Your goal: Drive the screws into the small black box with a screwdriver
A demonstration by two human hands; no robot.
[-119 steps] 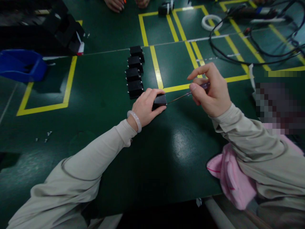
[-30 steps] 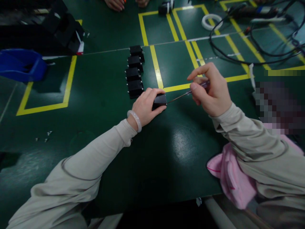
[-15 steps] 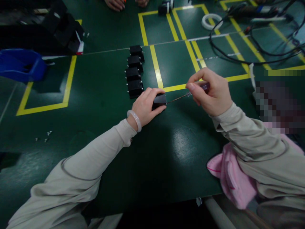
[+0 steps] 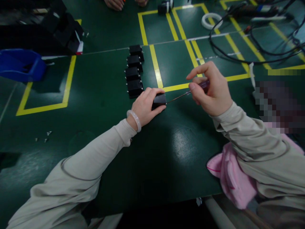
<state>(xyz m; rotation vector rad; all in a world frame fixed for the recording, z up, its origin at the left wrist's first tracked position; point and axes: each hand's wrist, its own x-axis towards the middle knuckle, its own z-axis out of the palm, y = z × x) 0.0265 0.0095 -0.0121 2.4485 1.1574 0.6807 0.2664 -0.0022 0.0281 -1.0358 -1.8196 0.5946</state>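
My left hand [image 4: 145, 106] is closed around a small black block [image 4: 159, 100], pressing it to the green tabletop with fingers above and thumb below. From the right, my right hand [image 4: 211, 90] grips the handle of a screwdriver [image 4: 204, 84], its index finger lifted off the handle. The thin shaft slants down to the left, and its tip meets the block's right end, by a small bright screw head. Just beyond my left hand stands a column of similar black blocks [image 4: 133, 73] with screws showing at their sides.
Loose screws [image 4: 49, 133] lie at the left. A blue bin [image 4: 22, 65] and black parts [image 4: 59, 28] stand farther back. Another person's hand [image 4: 115, 3] shows at the top. A tape roll [image 4: 212, 21], black cable [image 4: 238, 58] and pink cloth [image 4: 234, 175] are on the right.
My right index finger has lifted from the screwdriver handle, and the right hand's fingers have opened slightly. My left hand and the block have stayed in place.
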